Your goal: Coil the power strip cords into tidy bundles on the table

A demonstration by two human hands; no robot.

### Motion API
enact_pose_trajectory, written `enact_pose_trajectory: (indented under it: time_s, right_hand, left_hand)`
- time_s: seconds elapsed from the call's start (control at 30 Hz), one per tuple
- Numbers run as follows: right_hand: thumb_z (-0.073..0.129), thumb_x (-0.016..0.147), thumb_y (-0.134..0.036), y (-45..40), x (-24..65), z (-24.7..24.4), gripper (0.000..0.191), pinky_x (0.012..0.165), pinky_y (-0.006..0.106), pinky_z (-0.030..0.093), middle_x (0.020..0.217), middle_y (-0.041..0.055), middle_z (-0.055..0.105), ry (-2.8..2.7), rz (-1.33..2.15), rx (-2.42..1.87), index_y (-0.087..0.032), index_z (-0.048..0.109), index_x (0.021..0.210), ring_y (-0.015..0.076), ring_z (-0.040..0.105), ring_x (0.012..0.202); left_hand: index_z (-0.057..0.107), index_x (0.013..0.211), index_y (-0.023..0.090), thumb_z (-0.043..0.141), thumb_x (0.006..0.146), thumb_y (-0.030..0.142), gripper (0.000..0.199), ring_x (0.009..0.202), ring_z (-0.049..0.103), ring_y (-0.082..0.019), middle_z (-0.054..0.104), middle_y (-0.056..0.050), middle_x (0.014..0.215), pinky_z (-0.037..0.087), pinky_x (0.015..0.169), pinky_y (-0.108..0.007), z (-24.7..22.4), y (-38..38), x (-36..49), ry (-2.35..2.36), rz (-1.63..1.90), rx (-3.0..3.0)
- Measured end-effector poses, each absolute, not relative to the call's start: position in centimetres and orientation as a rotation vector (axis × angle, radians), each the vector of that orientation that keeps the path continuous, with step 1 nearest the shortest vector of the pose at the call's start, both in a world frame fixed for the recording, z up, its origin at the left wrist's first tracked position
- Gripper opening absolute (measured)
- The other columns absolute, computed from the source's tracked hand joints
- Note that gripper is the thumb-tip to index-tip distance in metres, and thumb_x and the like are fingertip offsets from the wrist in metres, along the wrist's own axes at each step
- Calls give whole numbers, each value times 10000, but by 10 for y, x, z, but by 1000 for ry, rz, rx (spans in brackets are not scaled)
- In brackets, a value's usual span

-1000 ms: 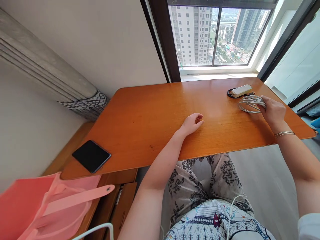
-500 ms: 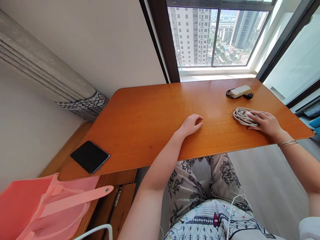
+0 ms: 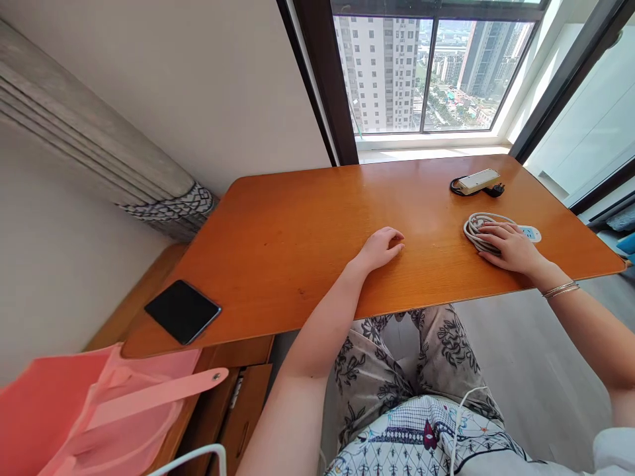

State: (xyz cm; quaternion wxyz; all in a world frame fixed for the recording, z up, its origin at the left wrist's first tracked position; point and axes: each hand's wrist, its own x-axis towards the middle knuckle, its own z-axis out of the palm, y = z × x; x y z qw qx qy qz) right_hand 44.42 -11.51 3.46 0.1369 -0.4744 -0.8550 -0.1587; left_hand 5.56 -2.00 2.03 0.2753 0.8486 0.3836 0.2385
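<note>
Desk top (image 3: 307, 244): reddish-brown wood, smooth and faintly glossy, corners rounded, a few dark knots in the grain. White extension cord (image 3: 475, 231) lies on its right half, toward the near edge, wound into flattened oval loops of smooth, round-section cable. Its rounded socket end (image 3: 532, 233), white with a bluish face, sits flat just right of the coil, showing past the knuckles.

Right hand (image 3: 510, 250): palm down over the coil's right side, fingers reaching left across the loops and touching them. Thumb mostly hidden; cannot tell whether it grips the cord or only rests there. Thin metal bangles (image 3: 561, 289) at the wrist.

Left hand (image 3: 381, 249): on the desk, fingers loosely curled, holding nothing, well left of the cord.

Behind the coil, apart from it: pale oblong power block (image 3: 479, 181), hard-edged, with black cord looped at its side and a black plug (image 3: 496, 190). Far left: black tablet (image 3: 182, 311), flat, glossy glass, near the desk's corner. Below that, a soft pink bag (image 3: 64, 396) with a round-ended strap (image 3: 159, 393) and metal snap.
</note>
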Motion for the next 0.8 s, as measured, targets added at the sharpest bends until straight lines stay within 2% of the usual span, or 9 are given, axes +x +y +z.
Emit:
enact_pose_trajectory:
  time_s: [0.17,0.53,0.8]
  right_hand:
    - [553,996,-426,-112,443,33,320,1048,516,511,1296,89,731,-2462,-445,-1379,-273,744,1202,320,644,1272]
    - [515,975,-472,-92,495,26,395,1127,527,469,1326,103,713,-2345,-407,-1549,-257,749,1209,333,614,1319]
    - [566,909,-461,-88,511,20,403,1094,572,459,1255,148,726,-2301,-473,-1540,-213,737,1177,369,621,1283]
  left_hand:
    - [680,1032,193,608,890,265,175,1101,666,-245,715,-87,1165,531,1021,-417,21,-20,56,1018,640,2297]
    - [675,1022,192,608,889,252,161,1096,667,-242,718,-89,1149,528,1024,-419,19,-19,56,998,652,2309]
    - [676,1034,182,605,892,257,176,1111,667,-246,713,-99,1168,525,1033,-422,20,-19,57,1005,645,2285]
